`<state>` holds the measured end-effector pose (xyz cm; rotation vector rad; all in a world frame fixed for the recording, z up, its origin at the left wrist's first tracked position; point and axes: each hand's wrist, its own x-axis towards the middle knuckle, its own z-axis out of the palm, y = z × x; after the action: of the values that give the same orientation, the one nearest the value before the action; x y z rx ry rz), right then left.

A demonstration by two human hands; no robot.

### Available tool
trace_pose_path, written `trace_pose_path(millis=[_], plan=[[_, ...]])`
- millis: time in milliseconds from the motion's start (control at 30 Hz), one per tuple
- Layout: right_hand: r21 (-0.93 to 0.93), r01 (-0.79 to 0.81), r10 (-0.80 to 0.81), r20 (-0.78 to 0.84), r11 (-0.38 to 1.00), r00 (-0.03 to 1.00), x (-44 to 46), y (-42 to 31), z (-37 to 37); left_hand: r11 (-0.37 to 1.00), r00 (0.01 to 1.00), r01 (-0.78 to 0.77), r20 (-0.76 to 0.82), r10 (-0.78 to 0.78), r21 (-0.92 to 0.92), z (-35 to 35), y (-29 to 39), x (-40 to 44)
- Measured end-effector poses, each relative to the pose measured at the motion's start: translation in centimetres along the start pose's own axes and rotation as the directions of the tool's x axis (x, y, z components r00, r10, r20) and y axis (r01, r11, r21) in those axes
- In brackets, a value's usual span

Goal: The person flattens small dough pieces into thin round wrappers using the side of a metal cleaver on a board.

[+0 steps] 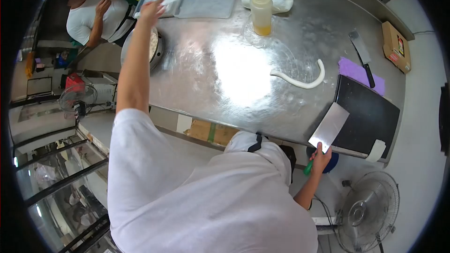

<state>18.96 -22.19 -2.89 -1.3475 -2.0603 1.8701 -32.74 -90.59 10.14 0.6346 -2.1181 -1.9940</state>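
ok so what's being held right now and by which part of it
The right hand holds the cleaver by its green handle; whether the left hand holds anything cannot be told.

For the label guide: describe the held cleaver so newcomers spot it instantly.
At the right end of the metal table is a black board. By its near-left corner, the right hand grips the cleaver, with a broad blade. Its green handle sets it apart from the black-handled knife partly on the purple cloth.

The steel table (187, 84) carries a dough rope (307, 85) — plus a black board (368, 112).
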Motion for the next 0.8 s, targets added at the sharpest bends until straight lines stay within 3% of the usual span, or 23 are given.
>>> trace_pose_path(millis=[33,67,133,200,300,367,433,467,500,533,567,600,667,733,800], plan=[[-0.006,0.000,0.000,0.014,1.000,1.000,-0.3,0.0,0.0,0.983,0.960,0.145,-0.255,-0.112,0.113,-1.0,0.5,-0.4],[-0.005,0.000,0.001,0.013,1.000,1.000,-0.7,0.2,0.2,0.934,0.845,0.308,-0.503,-0.180,0.183,-1.9,0.9,-0.7],[-0.032,-0.004,0.003,-0.008,0.999,1.000,-1.3,0.7,0.4,0.934,0.821,0.275,-0.561,-0.105,0.227,-5.1,-3.9,0.5],[-0.004,-0.028,0.028,-0.020,1.000,0.999,-2.1,1.8,0.2,0.863,0.902,-0.002,-0.372,0.221,0.505,-4.4,-9.4,-2.5],[0.023,-0.033,0.035,-0.061,0.999,0.998,-2.6,3.1,-0.5,0.720,0.867,-0.261,-0.172,0.468,0.643,4.4,-14.4,-14.3],[0.025,0.003,-0.001,-0.072,1.000,0.997,-2.8,2.7,-0.7,0.812,0.908,-0.312,-0.097,0.408,0.494,11.1,-17.6,-22.3],[0.020,0.061,-0.060,-0.060,0.998,0.996,-2.8,3.0,-1.7,0.891,0.970,-0.235,0.031,0.242,0.389,17.0,-18.7,-30.0],[0.013,0.000,0.001,-0.058,1.000,0.998,-2.6,1.8,-1.6,0.924,0.977,-0.206,0.124,0.174,0.322,19.3,-19.7,-32.9],[-0.015,0.082,-0.083,-0.051,0.996,0.995,-2.2,2.0,-2.1,0.931,0.977,-0.185,0.159,0.140,0.314,20.9,-19.9,-35.1],[-0.152,0.053,-0.051,0.013,0.987,0.999,-2.3,-0.1,-2.4,0.904,0.933,-0.288,0.305,0.191,0.315,22.6,-19.6,-37.1],[-0.278,0.176,-0.162,0.073,0.944,0.984,-2.0,-1.5,-2.0,0.870,0.864,-0.395,0.440,0.244,0.295,23.9,-19.3,-38.8],[-0.388,0.299,-0.269,0.131,0.872,0.954,-1.7,-2.9,-1.7,0.876,0.857,-0.390,0.460,0.233,0.283,24.9,-19.1,-39.7],[-0.398,0.470,-0.406,0.239,0.788,0.882,-1.6,-5.4,-0.1,0.659,0.665,-0.675,0.660,0.350,0.331,26.3,-18.8,-40.3],[-0.408,0.522,-0.445,0.274,0.749,0.853,-1.1,-6.5,1.8,0.674,0.637,-0.677,0.695,0.333,0.297,27.2,-19.2,-40.0],[-0.453,0.549,-0.382,0.411,0.702,0.828,-0.3,-7.6,4.0,0.622,0.715,-0.652,0.626,0.313,0.434,27.5,-19.8,-38.5]])
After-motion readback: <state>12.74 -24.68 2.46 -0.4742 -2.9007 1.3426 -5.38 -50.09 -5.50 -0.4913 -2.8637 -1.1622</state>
